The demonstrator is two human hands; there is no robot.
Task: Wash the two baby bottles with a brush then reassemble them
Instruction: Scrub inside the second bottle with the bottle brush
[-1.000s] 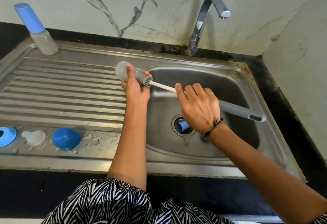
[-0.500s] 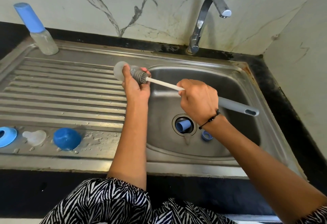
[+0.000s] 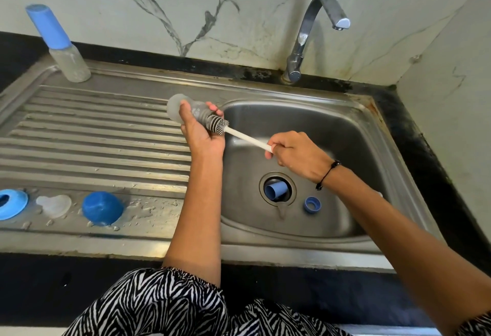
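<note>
capped bottle (image 3: 59, 43) back-left | blue cap (image 3: 102, 208) on drainboard; tube (image 3: 275, 190) in drain

Zebra-print garment (image 3: 170, 306), black wrist cord (image 3: 328, 173)

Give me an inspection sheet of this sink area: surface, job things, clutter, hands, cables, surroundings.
Surface: steel drainboard, wet near the front; sink.
Job's things: clear bottle with brush in its mouth; capped bottle upright at back; ring, teat, cap on drainboard; tube in drain, small ring in basin.
Clutter: nothing seen.
Hands: left hand grips clear bottle; right hand grips brush.
Cables: nothing seen.
Surroundings: tap, no water running; marble wall.
</note>
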